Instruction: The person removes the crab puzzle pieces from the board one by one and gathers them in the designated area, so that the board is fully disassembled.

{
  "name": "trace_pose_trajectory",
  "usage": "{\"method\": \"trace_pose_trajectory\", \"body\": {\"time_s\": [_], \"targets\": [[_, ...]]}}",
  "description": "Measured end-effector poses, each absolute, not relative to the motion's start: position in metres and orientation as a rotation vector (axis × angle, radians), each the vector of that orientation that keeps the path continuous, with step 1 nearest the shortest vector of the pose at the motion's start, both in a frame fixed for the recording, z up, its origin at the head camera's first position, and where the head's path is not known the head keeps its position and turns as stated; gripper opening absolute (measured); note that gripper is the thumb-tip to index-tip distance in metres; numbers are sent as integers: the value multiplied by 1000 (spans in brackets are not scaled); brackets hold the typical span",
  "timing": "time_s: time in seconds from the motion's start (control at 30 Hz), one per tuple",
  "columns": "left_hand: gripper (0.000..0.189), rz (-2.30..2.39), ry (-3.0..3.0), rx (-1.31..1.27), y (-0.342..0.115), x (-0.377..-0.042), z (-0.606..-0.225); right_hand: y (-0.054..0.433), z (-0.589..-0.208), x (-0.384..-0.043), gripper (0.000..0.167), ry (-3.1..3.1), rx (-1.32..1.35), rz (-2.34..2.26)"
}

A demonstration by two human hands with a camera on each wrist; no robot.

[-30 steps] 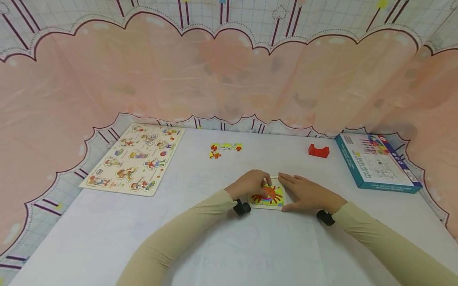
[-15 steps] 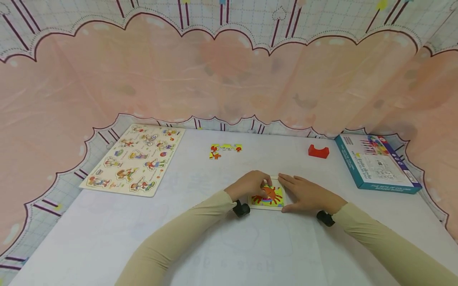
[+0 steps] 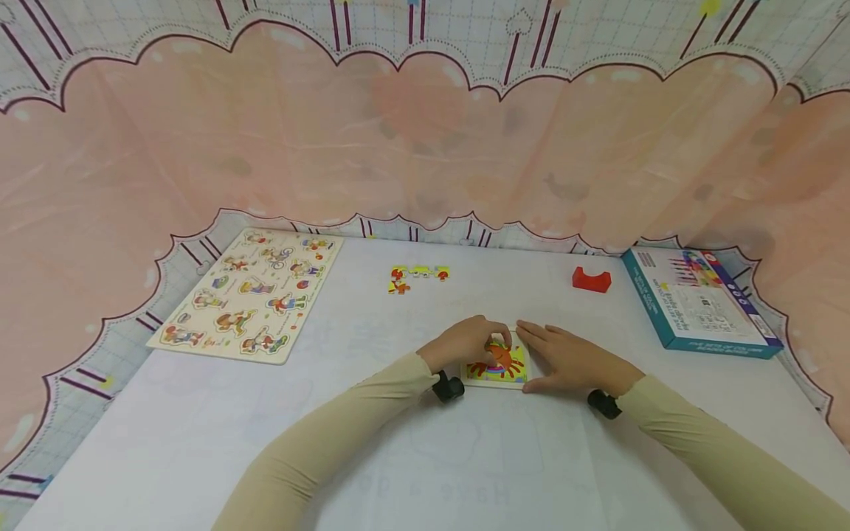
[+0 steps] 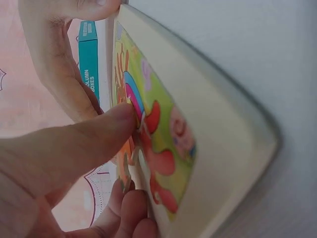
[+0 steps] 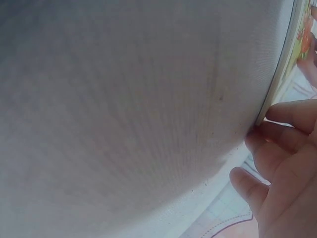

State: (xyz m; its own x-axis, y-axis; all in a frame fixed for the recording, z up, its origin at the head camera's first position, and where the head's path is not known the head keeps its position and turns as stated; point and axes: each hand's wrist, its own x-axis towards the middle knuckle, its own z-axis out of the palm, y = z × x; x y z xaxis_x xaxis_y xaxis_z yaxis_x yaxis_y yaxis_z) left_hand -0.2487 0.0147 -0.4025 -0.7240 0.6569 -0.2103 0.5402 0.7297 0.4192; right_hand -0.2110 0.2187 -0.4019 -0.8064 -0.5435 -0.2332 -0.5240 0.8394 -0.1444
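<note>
A small jigsaw puzzle in a pale wooden tray [image 3: 491,384] lies on the table, its picture an orange creature with red legs on yellow-green. My left hand [image 3: 465,343] is over the picture's left part. In the left wrist view its thumb and fingers pinch an orange jigsaw piece [image 4: 127,171], tilted up from the picture with a notched edge showing. At the tray's right side is my right hand [image 3: 574,359], fingers extended and spread, fingertips at the far corner and thumb at the near one. The right wrist view shows these fingertips against the tray's edge [image 5: 278,82].
Behind the tray lie several yellow-and-red jigsaw pieces [image 3: 420,273] in an L shape. A red notched block [image 3: 591,280] and a teal-edged box [image 3: 704,306] stand at the right. To the left is a large picture board [image 3: 249,299] with children's figures. A patterned cloth [image 3: 425,147] hangs behind.
The left hand's index finger has shifted slightly to the right over the tray's far side. The right hand and the tray stay in place.
</note>
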Motion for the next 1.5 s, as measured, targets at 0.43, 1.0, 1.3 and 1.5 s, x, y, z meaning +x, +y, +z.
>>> {"method": "trace_pose_trajectory", "body": {"time_s": [0.43, 1.0, 1.3, 1.5], "targets": [[25, 446, 2565, 926, 16, -252, -400, 219, -400, -212, 101, 2756, -828, -106], [40, 496, 2553, 903, 13, -254, -401, 218, -398, -212, 101, 2747, -811, -108], [52, 546, 2580, 749, 14, -253, -403, 218, -398, -210, 102, 2748, -818, -115], [45, 590, 2577, 741, 12, -251, -404, 219, -401, -210, 102, 2746, -812, -124]]}}
